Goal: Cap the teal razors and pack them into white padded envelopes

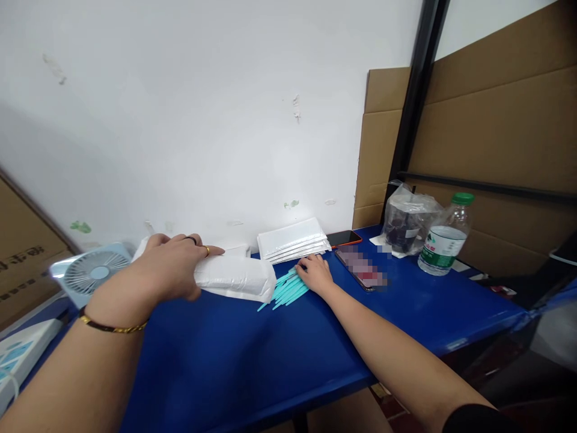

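Observation:
My left hand (pixel 174 267) grips a white padded bag (pixel 237 276) from above, thumb on the near side and fingers over the top. The bag lies on its side, and the hand hides its left part. At the bag's right end is a loose pile of thin turquoise plastic sticks (pixel 288 290). My right hand (pixel 315 273) has its fingers curled on the right side of this pile; how many sticks they hold is hidden. Just behind it, a stack of flat white packets (pixel 293 237) leans near the wall.
A small light-blue fan (pixel 97 270) and a white power strip (pixel 27 349) are at the left. Right of the sticks lie a phone (pixel 360 267) and an orange-edged phone (pixel 345 239). A bagged drink cup (pixel 403 222) and a water bottle (pixel 444 240) stand on the blue table (pixel 252 373).

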The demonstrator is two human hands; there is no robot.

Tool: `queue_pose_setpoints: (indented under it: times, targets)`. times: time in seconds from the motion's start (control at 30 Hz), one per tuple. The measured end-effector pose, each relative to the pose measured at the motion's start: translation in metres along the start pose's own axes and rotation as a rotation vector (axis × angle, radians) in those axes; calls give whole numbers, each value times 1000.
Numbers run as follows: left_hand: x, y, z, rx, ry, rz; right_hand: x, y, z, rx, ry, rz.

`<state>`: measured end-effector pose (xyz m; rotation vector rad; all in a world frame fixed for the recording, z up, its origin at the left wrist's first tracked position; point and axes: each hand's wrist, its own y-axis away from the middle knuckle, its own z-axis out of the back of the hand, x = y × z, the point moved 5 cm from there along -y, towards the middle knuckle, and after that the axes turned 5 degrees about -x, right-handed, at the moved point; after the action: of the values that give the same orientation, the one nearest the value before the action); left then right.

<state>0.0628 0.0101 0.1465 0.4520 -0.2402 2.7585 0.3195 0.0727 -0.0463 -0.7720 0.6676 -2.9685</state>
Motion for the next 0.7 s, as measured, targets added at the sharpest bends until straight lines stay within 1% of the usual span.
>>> queue_pose_setpoints:
  times: [0.13, 0.2, 0.23, 0.3, 0.37, 0.4, 0.43, 0.47, 0.57, 0.63, 0.7]
  targets:
    - [19, 3, -1, -18, 62, 18, 3, 1, -1, 53, -51, 58]
    - [33, 4, -8, 33, 156, 15, 5, 0, -1, 73, -73, 108]
    - [42, 5, -15, 90, 224, 16, 6, 0, -1, 78, -80, 132]
    - [58, 7, -38, 270, 383, 34, 8, 0, 0, 98, -90, 188]
    - [72, 6, -62, 339, 494, 38, 13, 1, -1, 161, -99, 263]
    - [76, 4, -74, 351, 537, 36, 16, 2, -2, 208, -102, 305]
    - [81, 2, -87, 358, 562, 67, 18, 3, -2, 258, -103, 345]
    - [83, 1, -101, 401, 596, 75, 21, 4, -3, 302, -104, 377]
    - [77, -3, -133, 530, 748, 1, 24, 7, -1, 374, -114, 425]
    - [74, -6, -145, 585, 834, -20, 23, 7, 3, 400, -138, 439]
    - [73, -10, -149, 615, 881, -29, 21, 8, 7, 428, -175, 451]
